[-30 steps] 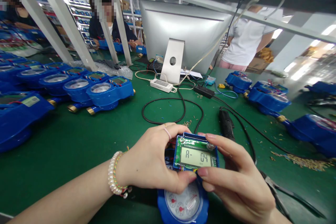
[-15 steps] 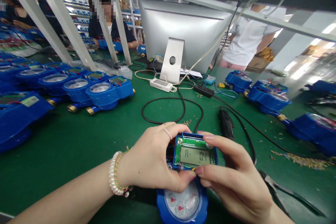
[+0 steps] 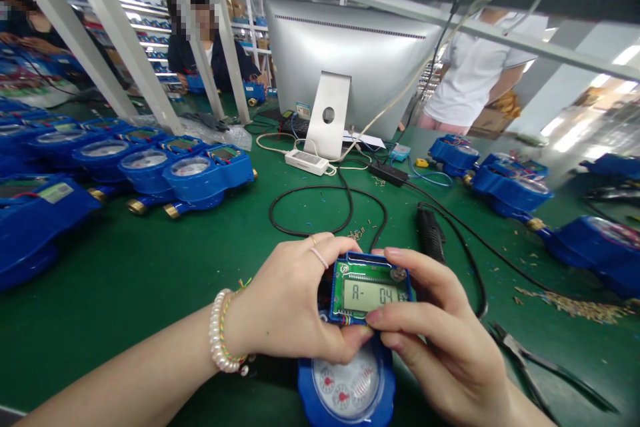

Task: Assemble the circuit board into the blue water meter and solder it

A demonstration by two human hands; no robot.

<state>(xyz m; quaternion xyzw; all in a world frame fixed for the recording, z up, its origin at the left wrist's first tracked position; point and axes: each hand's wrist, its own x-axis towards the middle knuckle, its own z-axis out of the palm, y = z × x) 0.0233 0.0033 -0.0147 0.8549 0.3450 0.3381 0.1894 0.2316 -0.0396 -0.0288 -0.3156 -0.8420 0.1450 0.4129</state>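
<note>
A blue water meter point(image 3: 350, 390) with a round dial and red pointers stands on the bench in front of me. At its upper end sits a green circuit board point(image 3: 370, 273) whose small display reads "A- 04". My left hand point(image 3: 295, 303) is closed around the left side of the meter's housing, thumb along the board's lower edge. My right hand point(image 3: 440, 327) grips the board's right side, one finger over its lower right corner and another at the top edge. Coloured wires show at the board's bottom edge. The fingers hide parts of the housing.
Rows of blue meters point(image 3: 200, 177) stand on the left, others point(image 3: 510, 180) on the right. Pliers point(image 3: 530, 353), a black-handled tool point(image 3: 430, 233), cables and scattered screws point(image 3: 580, 303) lie on the green bench. Behind stands a monitor point(image 3: 327, 47). People are beyond.
The right hand's fingers have shifted slightly left over the board's lower edge, covering the display's corner. The board sits lower into the housing at its right side. The left hand is nearly unmoved.
</note>
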